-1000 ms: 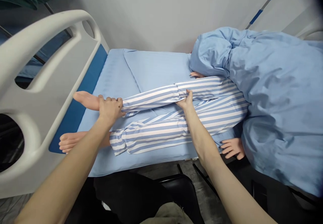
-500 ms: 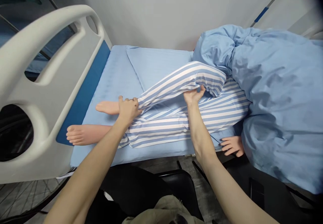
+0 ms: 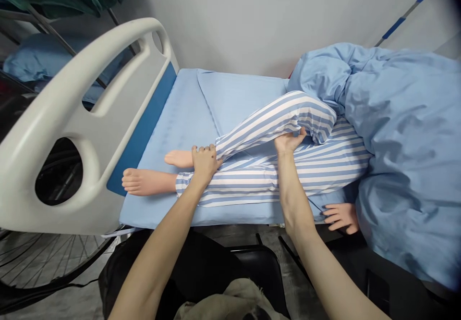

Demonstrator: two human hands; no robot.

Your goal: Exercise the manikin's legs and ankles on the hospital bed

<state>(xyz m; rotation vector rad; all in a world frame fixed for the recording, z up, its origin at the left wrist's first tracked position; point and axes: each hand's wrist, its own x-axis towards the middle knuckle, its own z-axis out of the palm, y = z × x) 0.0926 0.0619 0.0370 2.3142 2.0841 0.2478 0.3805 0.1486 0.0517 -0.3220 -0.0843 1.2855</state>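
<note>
A manikin's two legs lie along the bed in blue-and-white striped trousers (image 3: 248, 178). The far leg (image 3: 266, 116) is bent, with its knee raised off the sheet. My left hand (image 3: 206, 162) is closed over that leg's ankle, at the trouser cuff beside the far bare foot (image 3: 179, 158). Under the raised knee is my right hand (image 3: 290, 142), its thumb up along the back of the knee and its other fingers mostly hidden by the leg. The near leg lies straight, its bare foot (image 3: 149, 182) pointing at the bed's end board.
A white bed end board (image 3: 115, 113) stands at the left. A bunched blue quilt (image 3: 406, 156) covers the manikin's upper body at the right; the manikin's hand (image 3: 342, 217) sticks out below it. A black chair (image 3: 257, 262) and a spoked wheel (image 3: 54, 262) are by the near side.
My view has turned a little to the left, so the bed appears shifted right. Both hands keep their places at the ankle and under the knee; the leg stays bent.
</note>
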